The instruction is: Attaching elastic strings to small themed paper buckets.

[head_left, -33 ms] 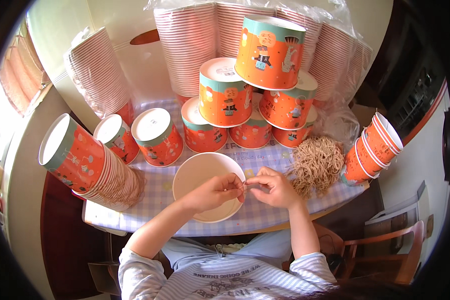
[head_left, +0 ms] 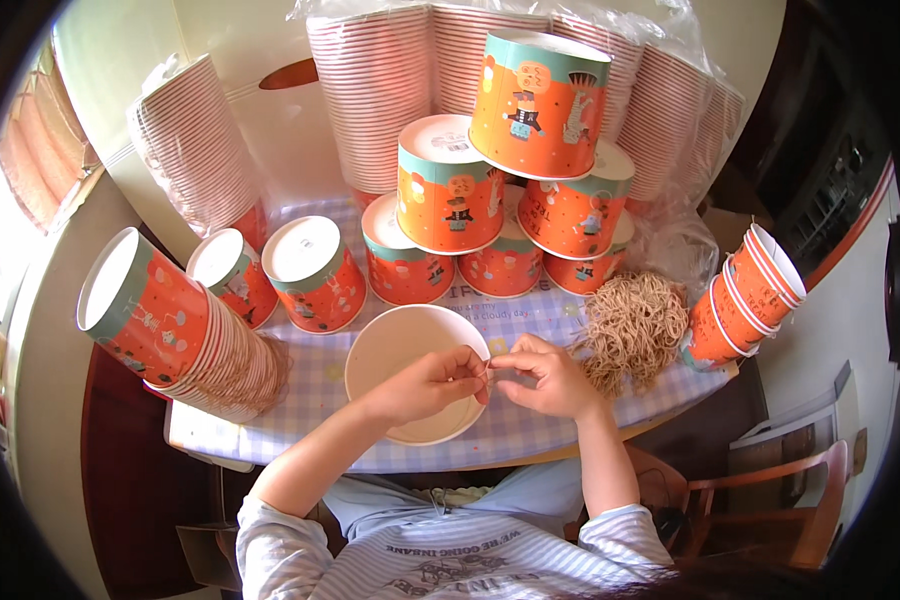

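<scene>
Two hands (head_left: 430, 388) pinched on something thin (head_left: 489, 374), too small to identify | white tub (head_left: 395, 345) partly hidden below

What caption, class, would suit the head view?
Left hand and right hand close together at an open round cream paper tub, tangled tan strands heaped at right.
</scene>
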Motion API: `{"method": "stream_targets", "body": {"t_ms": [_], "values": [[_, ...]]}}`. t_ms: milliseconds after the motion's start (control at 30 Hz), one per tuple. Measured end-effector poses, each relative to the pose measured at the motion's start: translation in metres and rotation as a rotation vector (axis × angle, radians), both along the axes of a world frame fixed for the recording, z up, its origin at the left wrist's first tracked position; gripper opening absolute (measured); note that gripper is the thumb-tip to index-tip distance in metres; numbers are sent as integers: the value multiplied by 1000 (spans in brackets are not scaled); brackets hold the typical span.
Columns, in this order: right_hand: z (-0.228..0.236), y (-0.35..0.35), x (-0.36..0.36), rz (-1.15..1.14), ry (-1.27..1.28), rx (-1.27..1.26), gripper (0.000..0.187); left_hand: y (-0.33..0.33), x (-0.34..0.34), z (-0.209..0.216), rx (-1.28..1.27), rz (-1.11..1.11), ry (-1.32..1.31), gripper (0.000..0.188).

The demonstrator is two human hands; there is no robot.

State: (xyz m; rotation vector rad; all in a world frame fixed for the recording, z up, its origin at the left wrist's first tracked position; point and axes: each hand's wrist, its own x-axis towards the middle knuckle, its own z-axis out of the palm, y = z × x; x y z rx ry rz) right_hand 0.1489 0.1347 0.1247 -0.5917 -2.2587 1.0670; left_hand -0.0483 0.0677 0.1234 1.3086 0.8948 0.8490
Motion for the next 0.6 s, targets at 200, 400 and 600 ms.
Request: {"method": "stream_targets", "body": {"t_ms": [200,400,600], "values": [[-8,0,4,-22,8,132,13,1,2,-1,20,22,-10,9],[-2,-10,8,-117,41,206,8,0,1,6,-64,100,46,9],[2,-32,-1,-183,39,451,10,2,4,4,-87,177,38,8]]}}
